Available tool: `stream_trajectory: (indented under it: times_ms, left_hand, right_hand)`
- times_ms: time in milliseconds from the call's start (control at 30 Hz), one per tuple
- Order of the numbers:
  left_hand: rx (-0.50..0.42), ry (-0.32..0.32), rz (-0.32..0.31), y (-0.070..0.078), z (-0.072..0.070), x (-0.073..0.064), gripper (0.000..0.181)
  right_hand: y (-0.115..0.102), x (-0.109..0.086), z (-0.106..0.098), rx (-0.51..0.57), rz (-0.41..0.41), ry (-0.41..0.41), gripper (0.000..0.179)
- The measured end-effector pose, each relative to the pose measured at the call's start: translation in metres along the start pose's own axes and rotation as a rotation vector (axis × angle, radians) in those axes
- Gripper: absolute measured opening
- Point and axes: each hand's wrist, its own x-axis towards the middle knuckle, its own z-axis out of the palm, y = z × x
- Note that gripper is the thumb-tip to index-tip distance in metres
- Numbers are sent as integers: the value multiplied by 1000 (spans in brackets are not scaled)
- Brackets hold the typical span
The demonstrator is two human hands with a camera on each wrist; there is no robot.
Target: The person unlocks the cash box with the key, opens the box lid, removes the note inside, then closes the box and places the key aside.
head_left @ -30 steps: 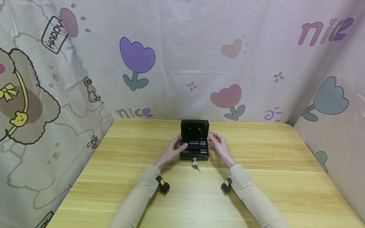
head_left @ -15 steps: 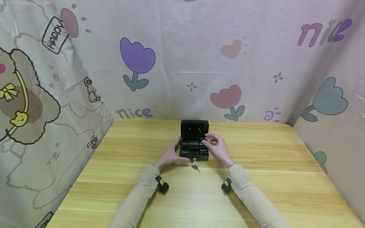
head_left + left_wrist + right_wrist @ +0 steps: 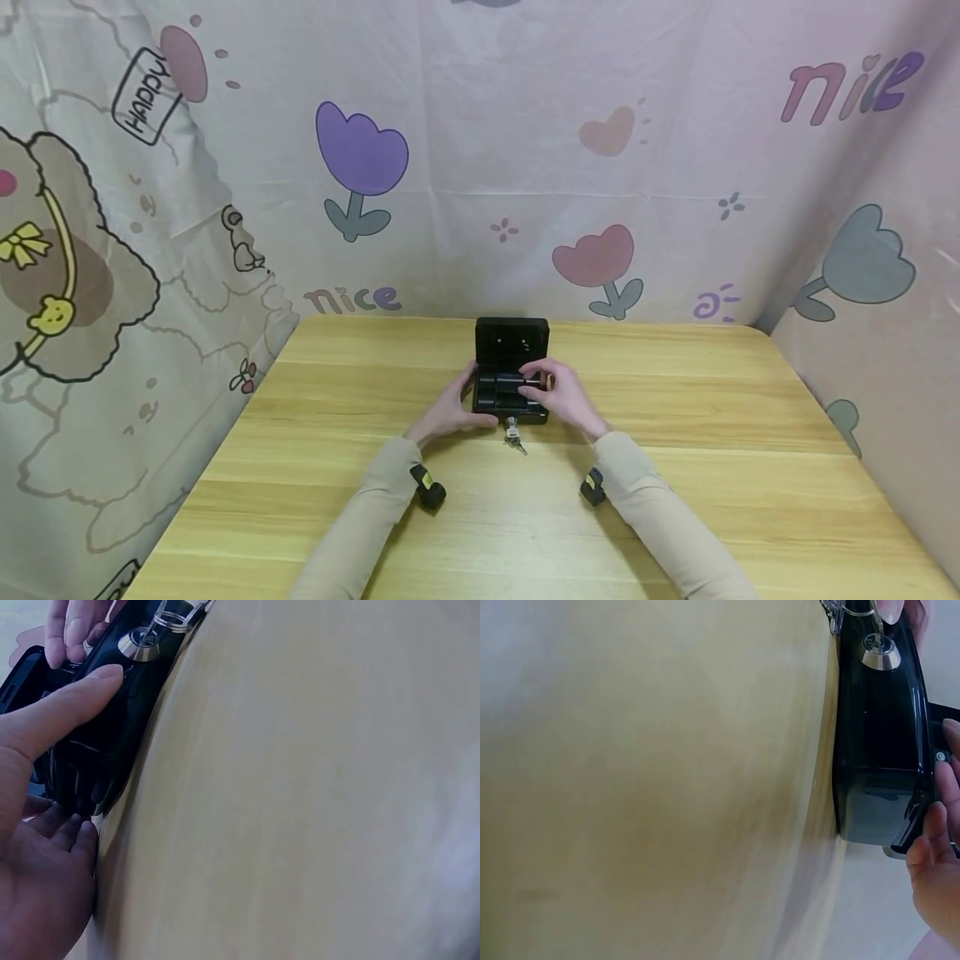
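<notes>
A small black cash box [image 3: 512,340] stands on the table with its lid raised. Its dark tray [image 3: 487,390] shows several compartments. Keys on a ring [image 3: 514,437] hang from the lock [image 3: 880,654] at the front. My left hand [image 3: 448,408] holds the box at its left end, thumb across the front edge, fingers along the side. My right hand [image 3: 564,396] comes in from the right. Its thumb and fingers curve down over the tray's right part, apart from each other; whether they pinch the tray is hidden.
The light wooden table [image 3: 517,533] runs on around the box. A printed cloth [image 3: 465,150] hangs behind the table and along both sides. A small black camera sits at each wrist, the left camera [image 3: 431,492] and the right camera [image 3: 592,487].
My right hand has moved left from beside the box to over the tray. My left thumb has shifted from the tray's left part to the front edge. The box stays put.
</notes>
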Motion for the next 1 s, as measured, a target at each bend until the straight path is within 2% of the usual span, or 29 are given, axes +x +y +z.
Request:
stream_trajectory:
  times_ms: [233, 667, 1000]
  left_hand:
    - [-34, 3, 2, -1, 0, 0, 116]
    - [18, 10, -27, -3, 2, -1, 118]
    - [-2, 1, -23, 0, 1, -2, 116]
  right_hand:
    - [-4, 4, 5, -78, -15, -61, 23]
    - [-10, 10, 15, -172, -90, -121, 18]
    - [-13, 13, 18, -246, -105, -141, 10]
